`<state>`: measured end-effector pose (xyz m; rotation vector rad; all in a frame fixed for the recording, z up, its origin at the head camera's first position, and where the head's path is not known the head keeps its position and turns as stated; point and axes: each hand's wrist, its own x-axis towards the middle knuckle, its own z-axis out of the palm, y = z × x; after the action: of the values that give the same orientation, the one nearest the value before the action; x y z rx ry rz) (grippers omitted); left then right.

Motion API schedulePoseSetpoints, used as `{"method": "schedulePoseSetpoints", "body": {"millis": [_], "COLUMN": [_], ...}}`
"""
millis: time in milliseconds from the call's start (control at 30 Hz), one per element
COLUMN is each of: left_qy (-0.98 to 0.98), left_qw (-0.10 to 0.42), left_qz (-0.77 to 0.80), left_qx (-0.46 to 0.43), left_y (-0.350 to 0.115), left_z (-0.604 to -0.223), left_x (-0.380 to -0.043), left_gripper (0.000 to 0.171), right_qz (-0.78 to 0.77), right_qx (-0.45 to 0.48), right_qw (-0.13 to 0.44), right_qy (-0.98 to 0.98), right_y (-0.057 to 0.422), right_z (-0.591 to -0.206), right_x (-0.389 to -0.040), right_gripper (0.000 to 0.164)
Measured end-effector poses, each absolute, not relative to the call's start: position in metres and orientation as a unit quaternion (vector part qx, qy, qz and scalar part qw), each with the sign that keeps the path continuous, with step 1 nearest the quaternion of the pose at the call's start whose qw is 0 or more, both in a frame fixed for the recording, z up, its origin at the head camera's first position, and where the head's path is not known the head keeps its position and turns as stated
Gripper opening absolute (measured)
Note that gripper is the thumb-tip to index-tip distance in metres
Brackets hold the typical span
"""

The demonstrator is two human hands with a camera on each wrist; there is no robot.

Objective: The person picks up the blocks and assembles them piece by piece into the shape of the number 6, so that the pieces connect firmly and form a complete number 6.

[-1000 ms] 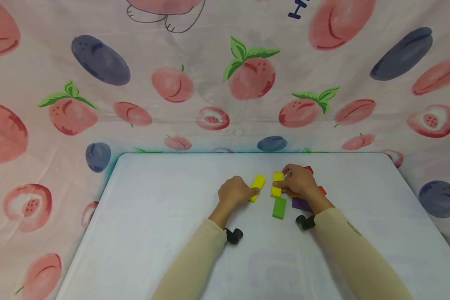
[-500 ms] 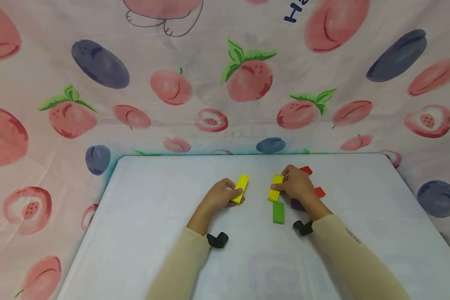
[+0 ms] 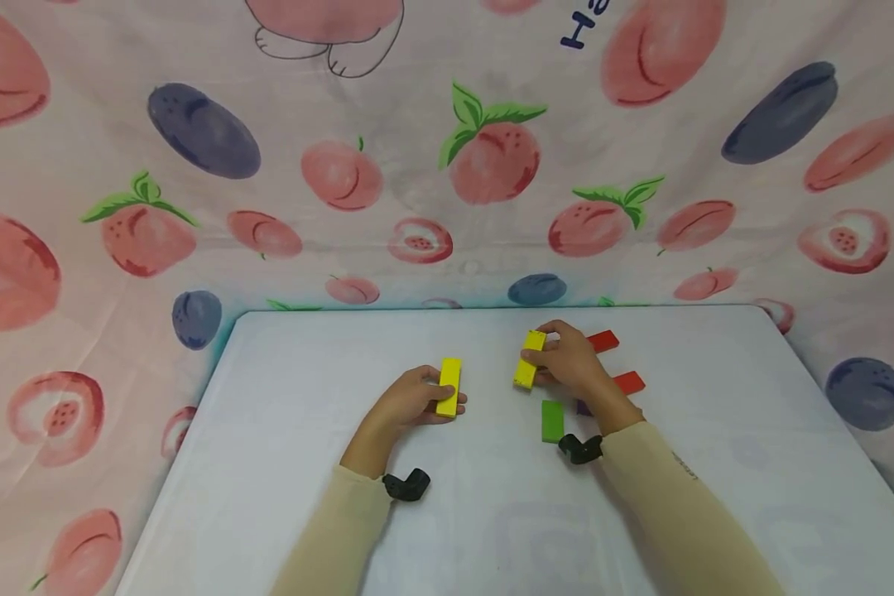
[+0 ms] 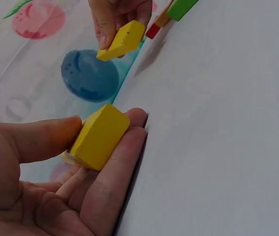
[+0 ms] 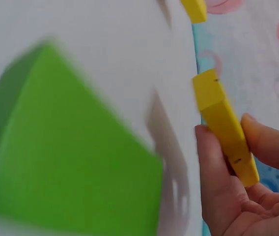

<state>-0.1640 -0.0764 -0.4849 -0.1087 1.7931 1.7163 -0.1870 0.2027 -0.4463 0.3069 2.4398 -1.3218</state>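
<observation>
My left hand [image 3: 410, 399] pinches a yellow block [image 3: 449, 387] between thumb and fingers, left of the table's middle. In the left wrist view the thumb presses one face of this yellow block [image 4: 100, 137] and the fingers lie beneath it. Farther right, my right hand [image 3: 569, 360] holds a second yellow block [image 3: 530, 360], slightly tilted. The right wrist view has that second yellow block [image 5: 225, 128] between thumb and fingertips, with its shadow on the tabletop. A green block [image 3: 553, 421] lies just below the right hand; it looms large at the left of the right wrist view.
Two red blocks [image 3: 629, 382] lie beyond the right forearm, and a purple block [image 3: 583, 408] is mostly hidden by that wrist. The white table [image 3: 305, 356] ends at a fruit-print cloth [image 3: 268, 124]. Black wrist cameras [image 3: 407, 485] jut from both sleeves.
The left hand has drawn its yellow block leftward, away from the other blocks, and turned it more upright in view. The right hand has shifted left with its yellow block, uncovering more red.
</observation>
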Motion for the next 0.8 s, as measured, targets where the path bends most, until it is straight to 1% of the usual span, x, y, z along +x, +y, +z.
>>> {"method": "schedulePoseSetpoints", "body": {"millis": [100,200,400,500,567,800], "left_qy": [0.686,0.685,0.675,0.674,0.673,0.666], "left_qw": [0.319,0.317,0.317,0.315,0.313,0.309], "left_qz": [0.653,0.655,0.664,0.666,0.667,0.675], "left_qx": [-0.038,-0.041,-0.056,-0.060,-0.065,-0.070], "left_y": [-0.087,-0.097,-0.112,-0.117,-0.119,-0.125], "left_z": [-0.486,-0.487,-0.486,-0.485,-0.485,-0.485], "left_x": [-0.164,-0.165,-0.165,-0.166,-0.166,-0.165], "left_gripper": [0.034,0.043,0.061,0.067,0.068,0.061], "right_qz": [-0.530,-0.590,-0.681,-0.711,-0.721,-0.752], "right_qx": [0.130,0.149,0.166,0.176,0.185,0.182], "right_qw": [0.188,0.195,0.191,0.189,0.186,0.166], "right_qy": [0.817,0.769,0.688,0.654,0.642,0.612], "right_y": [0.193,0.181,0.161,0.151,0.145,0.120], "right_z": [-0.450,-0.455,-0.467,-0.473,-0.476,-0.486], "right_x": [-0.192,-0.196,-0.201,-0.203,-0.204,-0.212], "right_gripper": [0.063,0.063,0.060,0.061,0.061,0.061]}}
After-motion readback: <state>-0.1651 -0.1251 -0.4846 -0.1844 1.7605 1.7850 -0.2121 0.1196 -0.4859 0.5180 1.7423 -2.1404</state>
